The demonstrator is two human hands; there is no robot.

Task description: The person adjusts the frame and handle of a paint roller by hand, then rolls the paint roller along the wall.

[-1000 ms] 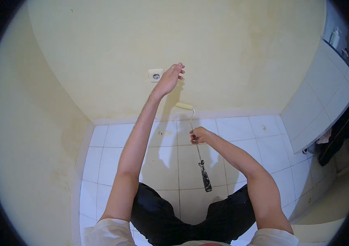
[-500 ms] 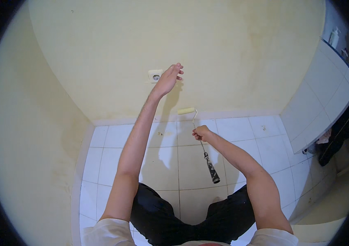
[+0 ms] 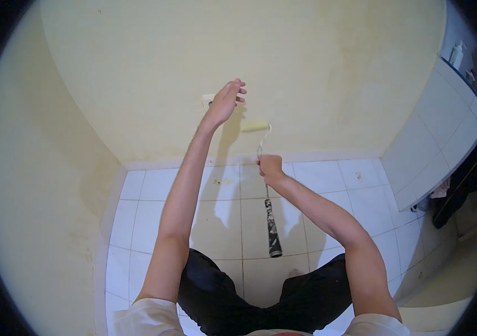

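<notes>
One paint roller (image 3: 272,227) is clasped by the fingers of the right hand (image 3: 271,167); left of the roller, one socket (image 3: 206,101) is partly blocked by the left hand (image 3: 226,102), fingers parted.

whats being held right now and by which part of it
The right hand holds a paint roller by its thin metal rod, ahead of the black handle. The left hand appears empty.

The paint roller (image 3: 270,211) is in the right hand (image 3: 270,167), mid-frame. The left hand (image 3: 226,102), higher, is partly before the socket (image 3: 206,101). A bottle (image 3: 456,57) stands upper right.
</notes>
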